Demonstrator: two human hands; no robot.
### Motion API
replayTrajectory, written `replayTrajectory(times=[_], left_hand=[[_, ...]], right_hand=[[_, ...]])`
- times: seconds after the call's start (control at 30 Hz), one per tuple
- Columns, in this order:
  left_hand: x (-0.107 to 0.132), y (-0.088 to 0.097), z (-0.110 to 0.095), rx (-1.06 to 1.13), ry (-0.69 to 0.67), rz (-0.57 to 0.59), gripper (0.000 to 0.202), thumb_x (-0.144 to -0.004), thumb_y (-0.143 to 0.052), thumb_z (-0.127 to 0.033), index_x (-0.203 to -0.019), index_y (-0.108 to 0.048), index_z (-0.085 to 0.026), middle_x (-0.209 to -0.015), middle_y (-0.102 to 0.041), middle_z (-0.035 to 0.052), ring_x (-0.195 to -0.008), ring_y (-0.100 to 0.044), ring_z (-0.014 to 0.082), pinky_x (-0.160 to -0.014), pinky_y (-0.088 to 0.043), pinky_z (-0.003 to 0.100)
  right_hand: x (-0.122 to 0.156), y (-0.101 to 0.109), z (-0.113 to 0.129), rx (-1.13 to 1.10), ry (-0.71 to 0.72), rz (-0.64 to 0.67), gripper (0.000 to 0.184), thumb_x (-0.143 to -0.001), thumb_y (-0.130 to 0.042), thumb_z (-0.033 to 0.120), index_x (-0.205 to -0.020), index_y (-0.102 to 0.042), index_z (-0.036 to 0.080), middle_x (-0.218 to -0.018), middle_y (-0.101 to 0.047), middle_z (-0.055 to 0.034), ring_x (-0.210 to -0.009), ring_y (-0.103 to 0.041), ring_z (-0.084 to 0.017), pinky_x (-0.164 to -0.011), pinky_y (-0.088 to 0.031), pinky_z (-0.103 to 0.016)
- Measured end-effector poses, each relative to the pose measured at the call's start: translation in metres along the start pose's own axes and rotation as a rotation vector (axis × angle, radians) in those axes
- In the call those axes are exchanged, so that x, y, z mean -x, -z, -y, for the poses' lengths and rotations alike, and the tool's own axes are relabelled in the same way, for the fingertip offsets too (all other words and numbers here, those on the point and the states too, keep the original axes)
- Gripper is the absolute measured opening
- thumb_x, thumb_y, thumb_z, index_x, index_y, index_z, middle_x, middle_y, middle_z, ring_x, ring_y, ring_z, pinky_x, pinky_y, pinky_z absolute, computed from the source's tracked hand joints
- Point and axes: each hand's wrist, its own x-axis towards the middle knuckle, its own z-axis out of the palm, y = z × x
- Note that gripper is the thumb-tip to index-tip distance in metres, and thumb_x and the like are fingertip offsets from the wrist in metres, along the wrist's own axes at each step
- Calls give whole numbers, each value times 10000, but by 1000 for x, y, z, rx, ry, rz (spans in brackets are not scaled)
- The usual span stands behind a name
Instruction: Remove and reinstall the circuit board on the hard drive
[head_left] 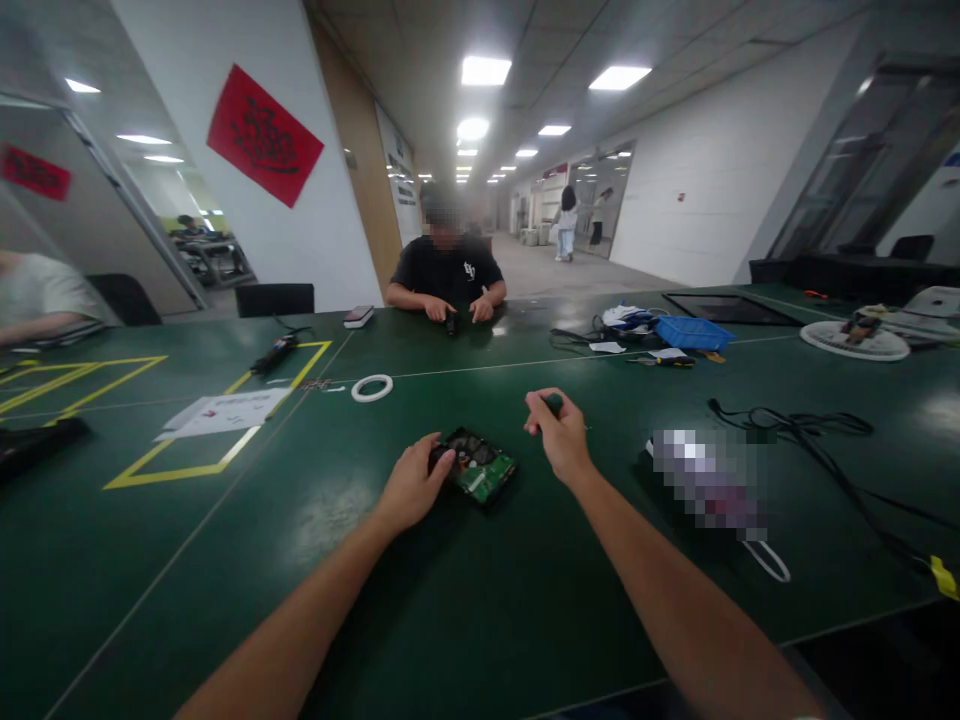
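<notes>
A hard drive point(484, 472) lies on the green table in front of me, its green circuit board facing up. My left hand point(417, 480) grips its left side, with the thumb over the near part and the fingers along the far edge. To the right of the drive and raised a little above the table, my right hand point(559, 430) is closed around a small tool with a dark green rounded handle point(554, 402). The rest of that tool is hidden by the fingers, so its tip cannot be made out.
A white tape ring point(372, 388) and papers point(225, 413) lie left. At right are a blurred-out item point(709, 485), black cables point(806, 440), a blue basket point(694, 333) and a white round plate point(855, 340). Across the table sits a person point(450, 265) in a black shirt.
</notes>
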Motion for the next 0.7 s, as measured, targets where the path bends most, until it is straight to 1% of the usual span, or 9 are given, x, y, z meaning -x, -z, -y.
replayTrajectory(times=[0.07, 0.13, 0.2, 0.27, 0.33, 0.43, 0.53, 0.6, 0.7], left_hand=[[19, 9, -2, -24, 51, 10, 585, -995, -434, -560, -1397, -528, -146, -1172, -686, 145, -1075, -652, 293, -977, -469, 434], [32, 17, -4, -33, 122, 52, 599, -1006, -383, -584, -1402, -521, -156, -1022, -707, 118, -924, -680, 281, -869, -503, 426], [37, 21, -6, -38, 51, 89, 693, -954, -480, -631, -1464, -461, -162, -1182, -663, 146, -1062, -646, 300, -924, -487, 435], [38, 21, -10, -49, -87, 142, 882, -853, -613, -674, -1532, -371, -164, -1385, -544, 180, -1252, -537, 340, -1026, -432, 467], [38, 16, -14, -86, -179, 173, 1057, -745, -706, -706, -1563, -313, -164, -1444, -475, 196, -1319, -458, 378, -1071, -383, 507], [41, 3, -25, -186, -177, 145, 1095, -663, -734, -743, -1522, -379, -165, -1345, -515, 187, -1245, -483, 393, -1029, -392, 516], [48, -13, -40, -300, -46, 49, 949, -682, -673, -776, -1365, -530, -132, -1207, -553, 192, -1131, -520, 400, -944, -418, 513], [50, -22, -50, -369, 70, -45, 924, -685, -635, -802, -1273, -569, -91, -1160, -558, 219, -1104, -518, 432, -907, -416, 533], [49, -30, -59, -372, 139, -101, 926, -682, -596, -838, -1212, -581, -79, -1152, -576, 244, -1106, -527, 463, -889, -415, 541]], right_hand=[[-7, 16, -3, 278, -203, 107, 205, -917, -579, 385, -918, -611, 182, -682, -609, -4, -625, -612, -128, -613, -489, -235], [-9, 28, -7, 439, -383, 229, 135, -883, -594, 283, -844, -617, 156, -735, -672, -45, -603, -642, -125, -517, -434, -205], [-8, 36, -10, 492, -480, 312, 97, -825, -635, 208, -765, -609, 136, -695, -692, -68, -522, -632, -125, -438, -361, -193], [-3, 39, -13, 510, -550, 401, 83, -794, -655, 174, -750, -602, 128, -626, -688, -71, -455, -609, -122, -398, -305, -186], [4, 41, -14, 517, -627, 492, 66, -811, -636, 174, -797, -592, 127, -607, -694, -74, -443, -614, -125, -383, -300, -179], [16, 44, -16, 488, -688, 537, 65, -860, -579, 186, -888, -559, 130, -626, -708, -80, -468, -644, -135, -392, -361, -173], [30, 44, -19, 408, -698, 582, 81, -891, -545, 210, -912, -538, 132, -662, -722, -95, -496, -674, -148, -379, -364, -166], [39, 36, -22, 335, -685, 605, 91, -903, -531, 224, -892, -535, 135, -680, -725, -103, -506, -688, -154, -353, -321, -155], [50, 18, -28, 221, -660, 566, 84, -907, -524, 220, -888, -539, 139, -660, -710, -87, -509, -696, -161, -331, -303, -145]])
